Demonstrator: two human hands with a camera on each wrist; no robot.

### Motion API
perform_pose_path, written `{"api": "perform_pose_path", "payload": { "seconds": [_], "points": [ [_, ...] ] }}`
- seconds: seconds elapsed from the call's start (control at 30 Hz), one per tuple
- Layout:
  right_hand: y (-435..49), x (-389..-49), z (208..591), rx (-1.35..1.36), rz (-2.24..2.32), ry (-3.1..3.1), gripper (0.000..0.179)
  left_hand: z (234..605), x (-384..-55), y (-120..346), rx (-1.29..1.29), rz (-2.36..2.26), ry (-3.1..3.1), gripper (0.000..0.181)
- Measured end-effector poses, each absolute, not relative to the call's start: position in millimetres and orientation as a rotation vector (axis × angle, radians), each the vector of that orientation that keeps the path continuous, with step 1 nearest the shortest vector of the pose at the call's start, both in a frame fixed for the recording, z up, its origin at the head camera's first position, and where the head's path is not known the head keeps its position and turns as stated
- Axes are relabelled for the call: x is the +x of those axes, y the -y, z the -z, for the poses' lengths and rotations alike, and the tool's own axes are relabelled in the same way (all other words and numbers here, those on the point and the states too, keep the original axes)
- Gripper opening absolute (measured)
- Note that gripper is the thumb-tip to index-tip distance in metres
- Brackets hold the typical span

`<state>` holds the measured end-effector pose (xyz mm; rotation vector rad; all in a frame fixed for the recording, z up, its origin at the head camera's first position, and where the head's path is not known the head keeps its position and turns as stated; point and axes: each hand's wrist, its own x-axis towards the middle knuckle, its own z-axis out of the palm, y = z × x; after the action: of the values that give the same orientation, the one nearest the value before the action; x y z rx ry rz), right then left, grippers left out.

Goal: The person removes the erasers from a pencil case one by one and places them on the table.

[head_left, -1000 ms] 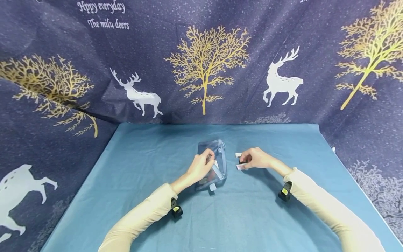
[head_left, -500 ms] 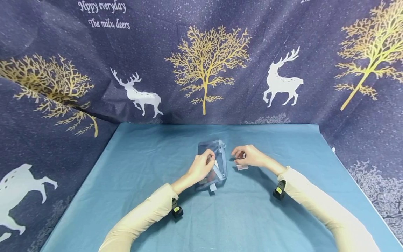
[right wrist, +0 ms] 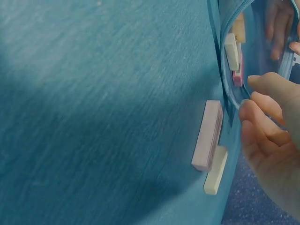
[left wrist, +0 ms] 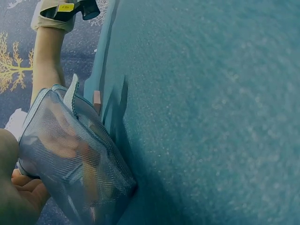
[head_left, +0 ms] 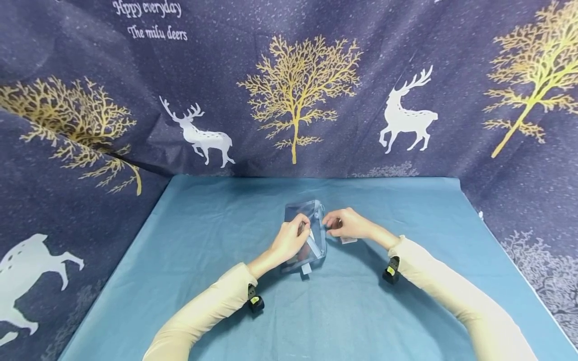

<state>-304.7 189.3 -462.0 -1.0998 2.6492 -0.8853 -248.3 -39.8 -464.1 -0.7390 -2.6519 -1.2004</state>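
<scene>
A blue mesh zip pouch (head_left: 292, 209) stands open near the table's middle. My left hand (head_left: 291, 239) pinches its upper edge; in the left wrist view those fingers (left wrist: 33, 190) show beside the mesh. My right hand (head_left: 347, 224) is at the pouch's mouth, thumb and fingers apart with nothing visible between them. The right wrist view puts its fingertips right at the zipper rim (right wrist: 224, 47). Inside the pouch lie several small blocks, among them a white one (right wrist: 231, 51) and a pink one (right wrist: 238, 77).
Outside the pouch, a pinkish eraser-like block (right wrist: 207, 136) and a smaller pale one (right wrist: 216, 171) lie side by side on the blue tablecloth (head_left: 217, 220). A printed curtain (head_left: 253, 140) hangs behind the table. A small tag (head_left: 306, 268) sticks out from the pouch's near side.
My right hand has left the blocks on the cloth and moved left to the pouch's mouth, its fingers spreading apart. The left hand keeps its hold on the pouch.
</scene>
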Motion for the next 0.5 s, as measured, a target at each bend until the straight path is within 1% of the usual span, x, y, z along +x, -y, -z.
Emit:
{"api": "perform_pose_path", "payload": {
  "seconds": [0.33,0.5],
  "points": [
    [-178.7,-305.8,462.8,-1.118,0.868,-2.614,0.031,465.0,-247.1,37.9,-0.718,1.194,2.670,0.019],
    [-173.3,-305.2,462.4,-1.107,0.846,-2.586,0.040,464.3,-247.4,37.4,-0.730,1.206,2.661,0.019]
  ]
}}
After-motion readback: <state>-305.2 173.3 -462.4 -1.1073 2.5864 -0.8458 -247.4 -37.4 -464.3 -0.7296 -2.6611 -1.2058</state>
